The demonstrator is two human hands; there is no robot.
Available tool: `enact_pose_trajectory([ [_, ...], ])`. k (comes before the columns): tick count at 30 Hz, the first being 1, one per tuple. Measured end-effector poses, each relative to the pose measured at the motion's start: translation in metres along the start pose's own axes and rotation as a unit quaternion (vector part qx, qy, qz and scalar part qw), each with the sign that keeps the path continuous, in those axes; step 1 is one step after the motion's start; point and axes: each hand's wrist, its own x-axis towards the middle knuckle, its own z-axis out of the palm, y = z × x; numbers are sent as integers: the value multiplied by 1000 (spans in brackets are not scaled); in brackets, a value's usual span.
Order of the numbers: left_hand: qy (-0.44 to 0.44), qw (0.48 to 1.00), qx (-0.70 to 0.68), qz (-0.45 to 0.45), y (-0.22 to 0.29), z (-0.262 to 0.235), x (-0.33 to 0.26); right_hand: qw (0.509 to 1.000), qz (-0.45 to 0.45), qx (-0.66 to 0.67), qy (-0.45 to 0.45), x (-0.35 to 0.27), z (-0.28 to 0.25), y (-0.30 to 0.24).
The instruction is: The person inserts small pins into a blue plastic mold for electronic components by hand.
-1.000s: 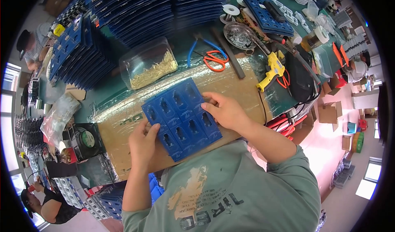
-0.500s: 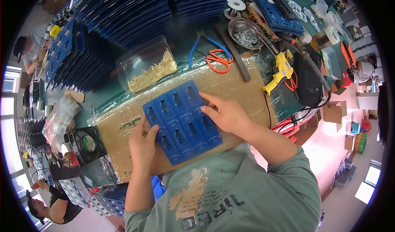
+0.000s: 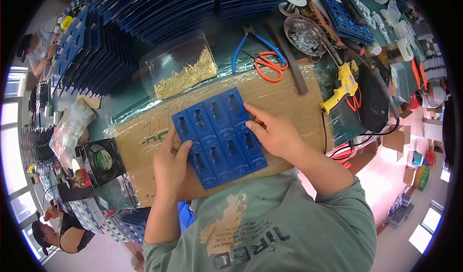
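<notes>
Single head view, looking steeply down, close over workbench (image 3: 144, 137).

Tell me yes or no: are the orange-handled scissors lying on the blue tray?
No, the orange-handled scissors lie apart from the blue tray, beyond it beside the blue-handled pliers.
</notes>
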Motion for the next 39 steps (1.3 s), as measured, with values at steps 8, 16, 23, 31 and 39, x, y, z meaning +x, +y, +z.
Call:
enact_pose_trajectory([
  [8,6,1000,-9,-15,-4,0,4,999,-41,-18,22,5,3,7],
  [16,30,985,-170,-4,-16,-20,-1,996,64,27,-50,4,-10,-8],
  [23,134,959,155,196,40,-48,23,996,27,71,45,3,2,5],
  [31,62,919,249,300,70,-23,130,993,26,84,81,3,7,12],
  [39,-103,905,375,175,102,4,158,993,-3,79,87,3,7,19],
])
